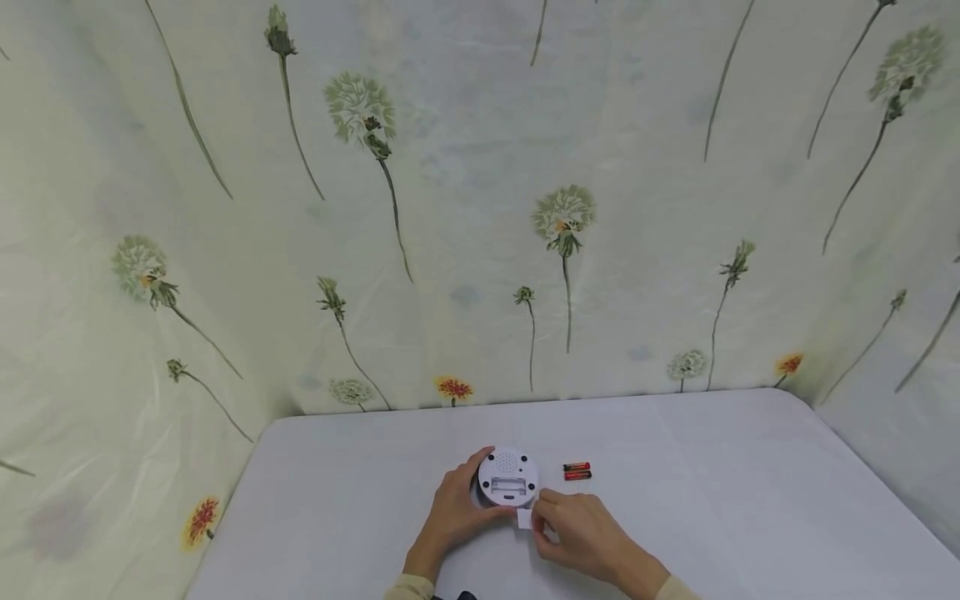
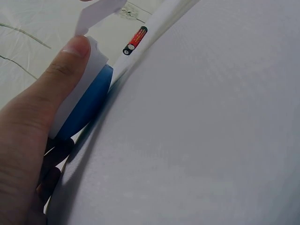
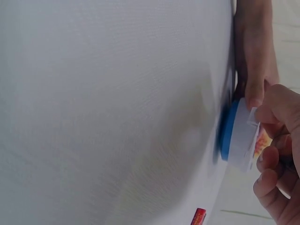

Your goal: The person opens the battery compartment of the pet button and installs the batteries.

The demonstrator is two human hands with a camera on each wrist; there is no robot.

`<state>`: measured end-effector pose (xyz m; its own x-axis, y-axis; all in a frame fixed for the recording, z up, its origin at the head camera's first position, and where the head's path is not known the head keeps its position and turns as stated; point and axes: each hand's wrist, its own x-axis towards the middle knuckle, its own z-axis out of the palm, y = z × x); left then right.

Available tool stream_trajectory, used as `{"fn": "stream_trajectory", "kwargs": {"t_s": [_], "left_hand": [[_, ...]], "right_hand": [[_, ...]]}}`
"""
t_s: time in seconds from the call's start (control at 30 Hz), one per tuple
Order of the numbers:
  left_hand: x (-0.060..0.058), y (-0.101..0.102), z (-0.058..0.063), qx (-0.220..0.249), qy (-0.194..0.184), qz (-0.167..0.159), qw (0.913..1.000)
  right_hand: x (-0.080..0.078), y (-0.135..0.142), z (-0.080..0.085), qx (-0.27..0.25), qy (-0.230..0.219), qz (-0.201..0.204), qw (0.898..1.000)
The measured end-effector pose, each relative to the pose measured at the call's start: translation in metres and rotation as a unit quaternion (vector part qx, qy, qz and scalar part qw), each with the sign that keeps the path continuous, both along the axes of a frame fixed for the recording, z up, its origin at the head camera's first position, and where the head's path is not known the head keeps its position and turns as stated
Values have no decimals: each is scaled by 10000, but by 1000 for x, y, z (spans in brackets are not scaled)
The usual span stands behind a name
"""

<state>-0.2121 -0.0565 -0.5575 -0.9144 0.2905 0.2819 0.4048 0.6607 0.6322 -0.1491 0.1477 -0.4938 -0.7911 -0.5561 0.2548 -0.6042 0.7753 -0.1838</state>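
A round white device [image 1: 508,467] with a blue lower part lies back side up on the table, its battery compartment uncovered and a patch of speaker holes above it. My left hand [image 1: 454,510] grips it by the rim, thumb at the near side and fingers round the far left. Between the thumb and fingers of my right hand [image 1: 581,532] is a small white battery cover [image 1: 524,518], tilted just off the device's near edge. Two red-and-black batteries [image 1: 577,472] lie side by side to the right of the device.
A white cloth covers the table [image 1: 360,467], which has rounded far corners. Behind and beside it hangs a curtain [image 1: 465,250] printed with dandelions. A small dark object [image 1: 467,596] shows at the bottom edge, too cut off to identify.
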Motion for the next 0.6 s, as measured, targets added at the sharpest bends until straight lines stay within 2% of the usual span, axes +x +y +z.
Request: {"fn": "stream_trajectory", "kwargs": {"t_s": [0.23, 0.47, 0.6], "left_hand": [[1, 1, 0, 23, -68, 70, 9999], [1, 2, -2, 3, -46, 112, 9999], [0, 2, -1, -23, -152, 98, 9998]], "right_hand": [[7, 0, -5, -147, -3, -23, 9999], [17, 1, -13, -211, 403, 157, 9988], [22, 1, -17, -239, 443, 203, 9985]]}}
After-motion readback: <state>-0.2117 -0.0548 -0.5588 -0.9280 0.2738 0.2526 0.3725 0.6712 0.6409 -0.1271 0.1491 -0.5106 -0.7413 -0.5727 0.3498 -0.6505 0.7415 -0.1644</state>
